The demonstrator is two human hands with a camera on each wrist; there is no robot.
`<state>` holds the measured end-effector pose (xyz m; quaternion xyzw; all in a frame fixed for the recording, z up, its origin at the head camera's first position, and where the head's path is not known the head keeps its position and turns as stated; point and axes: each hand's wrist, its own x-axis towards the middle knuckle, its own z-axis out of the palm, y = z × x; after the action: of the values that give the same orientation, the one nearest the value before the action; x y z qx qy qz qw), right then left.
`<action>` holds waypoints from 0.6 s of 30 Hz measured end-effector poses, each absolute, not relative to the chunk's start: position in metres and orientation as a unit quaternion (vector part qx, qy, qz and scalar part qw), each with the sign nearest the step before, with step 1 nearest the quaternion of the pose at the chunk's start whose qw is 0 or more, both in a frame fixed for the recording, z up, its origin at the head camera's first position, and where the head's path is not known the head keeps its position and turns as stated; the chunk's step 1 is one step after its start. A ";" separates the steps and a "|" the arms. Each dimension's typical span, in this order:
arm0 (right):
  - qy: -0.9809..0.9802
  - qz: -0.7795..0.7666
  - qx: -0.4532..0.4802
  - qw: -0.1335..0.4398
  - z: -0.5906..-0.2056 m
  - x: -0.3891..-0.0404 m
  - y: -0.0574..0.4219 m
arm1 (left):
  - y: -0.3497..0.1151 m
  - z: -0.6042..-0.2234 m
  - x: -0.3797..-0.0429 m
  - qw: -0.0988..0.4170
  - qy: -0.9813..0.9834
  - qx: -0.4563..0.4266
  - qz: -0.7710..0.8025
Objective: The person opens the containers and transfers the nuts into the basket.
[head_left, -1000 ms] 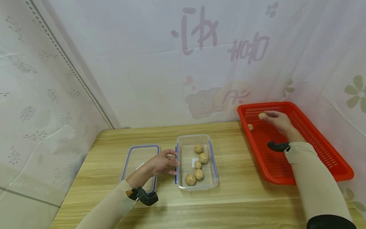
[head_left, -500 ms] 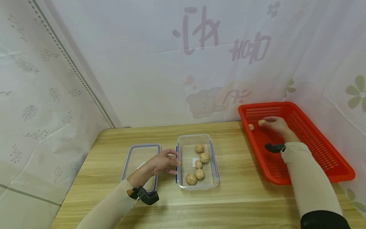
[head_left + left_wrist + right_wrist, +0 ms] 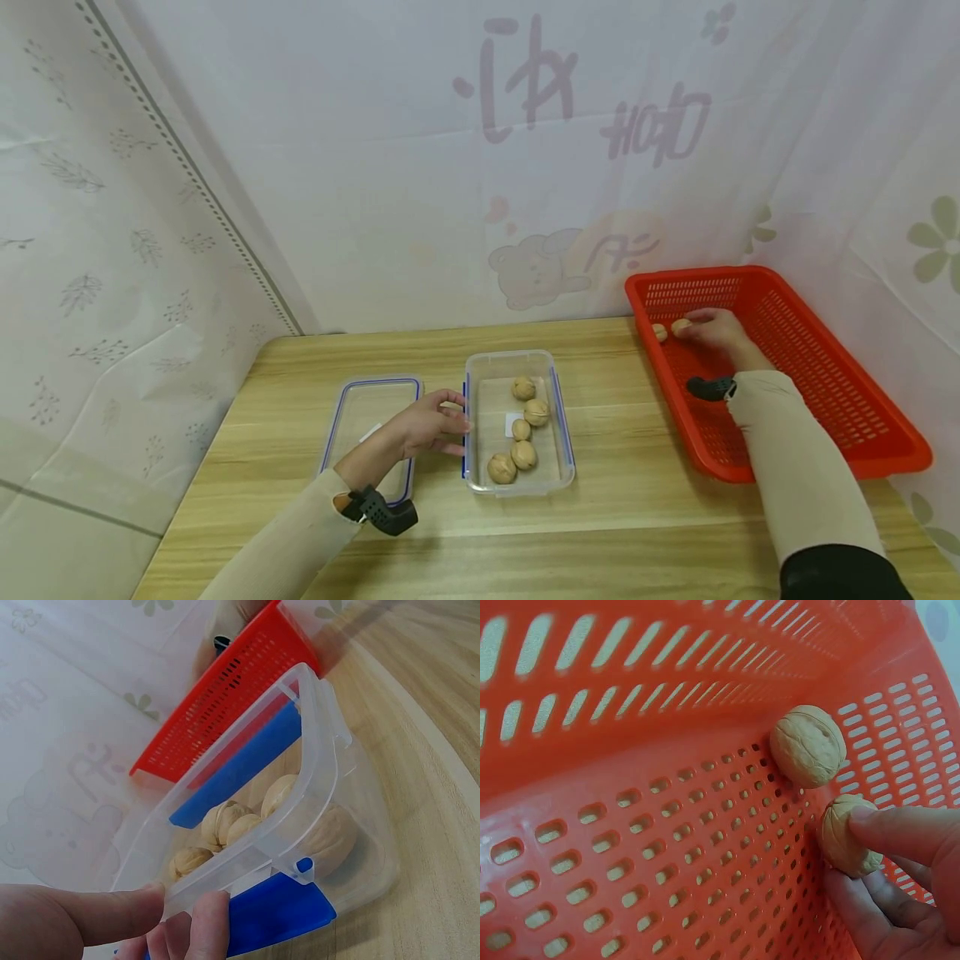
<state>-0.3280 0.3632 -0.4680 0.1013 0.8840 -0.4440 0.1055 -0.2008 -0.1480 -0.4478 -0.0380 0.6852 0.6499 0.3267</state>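
Note:
My right hand [image 3: 717, 331] is inside the red basket [image 3: 840, 367], pinching a walnut [image 3: 844, 844] between thumb and fingers. Close beside it, in the basket's corner, lies another walnut [image 3: 806, 746]. On the left, my left hand [image 3: 431, 425] holds the side of a clear plastic food container [image 3: 487, 400]. The left wrist view has the thumb [image 3: 124, 915] on its rim and the fingers outside, next to a blue latch [image 3: 277, 915]. Several walnuts [image 3: 523, 455] sit on the container's floor.
A clear lid with a blue seal [image 3: 375, 392] lies on the wooden table [image 3: 615, 500], partly under my left forearm. Printed curtains [image 3: 375, 208] hang behind the table and on both sides. The basket stands near the right curtain.
My right hand has moved down and slightly left in the basket with its walnut, closer to the other walnut. The left hand and the container have stayed put.

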 end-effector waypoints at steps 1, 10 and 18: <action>0.885 -0.441 0.103 0.106 -0.469 -0.329 0.363 | -0.148 -0.448 -0.201 0.327 0.685 -0.038 0.650; 0.891 -0.429 0.105 0.103 -0.469 -0.330 0.364 | -0.148 -0.449 -0.201 0.328 0.685 -0.035 0.650; 0.889 -0.429 0.109 0.117 -0.464 -0.329 0.361 | -0.148 -0.450 -0.202 0.325 0.686 -0.038 0.650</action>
<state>-0.3286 0.3608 -0.4639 0.1090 0.8892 -0.4288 0.1168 -0.2015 -0.1478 -0.4499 -0.0380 0.6863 0.6497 0.3247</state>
